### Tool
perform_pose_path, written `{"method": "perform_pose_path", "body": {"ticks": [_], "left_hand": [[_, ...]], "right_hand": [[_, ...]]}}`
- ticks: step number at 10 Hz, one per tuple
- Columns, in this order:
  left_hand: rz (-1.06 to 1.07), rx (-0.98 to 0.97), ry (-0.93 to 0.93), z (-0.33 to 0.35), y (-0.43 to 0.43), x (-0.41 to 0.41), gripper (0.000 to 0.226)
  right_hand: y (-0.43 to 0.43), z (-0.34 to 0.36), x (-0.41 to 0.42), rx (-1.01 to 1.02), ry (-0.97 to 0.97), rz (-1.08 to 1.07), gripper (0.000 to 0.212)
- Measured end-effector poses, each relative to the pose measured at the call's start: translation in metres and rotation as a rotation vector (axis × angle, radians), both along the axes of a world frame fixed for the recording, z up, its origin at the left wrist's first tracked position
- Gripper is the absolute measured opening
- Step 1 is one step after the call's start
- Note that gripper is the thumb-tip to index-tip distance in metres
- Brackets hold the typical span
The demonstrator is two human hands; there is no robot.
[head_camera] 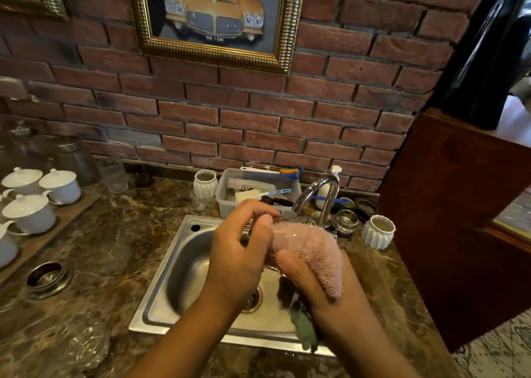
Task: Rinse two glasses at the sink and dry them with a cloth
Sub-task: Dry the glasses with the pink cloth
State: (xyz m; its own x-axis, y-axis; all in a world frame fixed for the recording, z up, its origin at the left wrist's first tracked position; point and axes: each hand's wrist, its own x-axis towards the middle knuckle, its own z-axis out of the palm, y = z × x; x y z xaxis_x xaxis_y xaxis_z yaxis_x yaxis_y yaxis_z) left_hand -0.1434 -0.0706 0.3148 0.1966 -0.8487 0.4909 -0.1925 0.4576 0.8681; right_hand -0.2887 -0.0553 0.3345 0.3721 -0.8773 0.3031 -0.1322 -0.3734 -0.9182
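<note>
Over the steel sink (169, 297), my left hand (241, 251) grips a clear glass (283, 221) lying roughly sideways; only slivers of it show between my fingers. My right hand (313, 280) presses a fluffy pink cloth (316, 251) around the glass from the right and below. A second clear glass (89, 346) rests on the marble counter at the front left, blurred. The chrome tap (319, 194) arches just behind my hands; I see no water running.
Behind the sink stand a grey plastic tub (227, 188) with brushes, white ribbed jars (377, 231), small metal cups (346, 221). White lidded cups (28, 211) sit on a wooden tray at left, beside glass jars (77, 159). A green cloth (304, 331) hangs over the sink's front rim.
</note>
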Motion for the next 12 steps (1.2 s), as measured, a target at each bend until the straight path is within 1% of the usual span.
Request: {"method": "perform_pose_path", "body": {"ticks": [1,2,3,4,5,6,7,8,9,10,11,12], "left_hand": [[-0.148,0.548,0.469,0.015,-0.001,-0.001,0.025],[-0.264,0.931,0.751,0.018,-0.003,0.0,0.027],[-0.095,0.51,0.563,0.01,0.002,-0.011,0.027],[0.107,-0.199,-0.119,-0.005,0.002,-0.007,0.025],[0.004,0.007,0.028,0.005,0.002,-0.006,0.022],[-0.241,0.764,0.676,0.015,-0.001,-0.007,0.023],[-0.263,0.855,0.849,0.013,-0.001,-0.01,0.027],[0.007,0.144,0.384,0.007,0.008,-0.013,0.027],[0.112,-0.357,-0.261,-0.007,0.002,0.002,0.03],[0.042,0.12,0.153,0.008,0.006,-0.004,0.023],[-0.29,0.866,0.759,0.02,0.001,0.0,0.027],[-0.304,0.934,0.818,0.024,0.0,0.003,0.03]], "right_hand": [[-0.009,-0.004,-0.01,-0.391,0.353,0.004,0.022],[-0.014,0.0,-0.017,-0.622,0.628,0.133,0.056],[-0.01,-0.004,-0.013,-0.395,0.464,-0.003,0.018],[-0.002,0.006,-0.004,0.175,-0.062,0.011,0.016],[-0.007,0.012,-0.01,0.05,0.039,0.048,0.01],[-0.014,0.007,-0.014,-0.433,0.434,0.006,0.016],[-0.016,0.004,-0.016,-0.586,0.539,0.027,0.015],[-0.005,0.008,-0.005,-0.311,0.29,-0.079,0.005],[0.002,0.012,-0.003,0.344,-0.22,-0.025,0.038],[-0.004,0.013,-0.001,0.162,-0.006,-0.055,0.031],[-0.015,0.013,-0.004,-0.342,0.493,-0.036,0.03],[-0.021,0.016,-0.011,-0.508,0.665,0.066,0.03]]}}
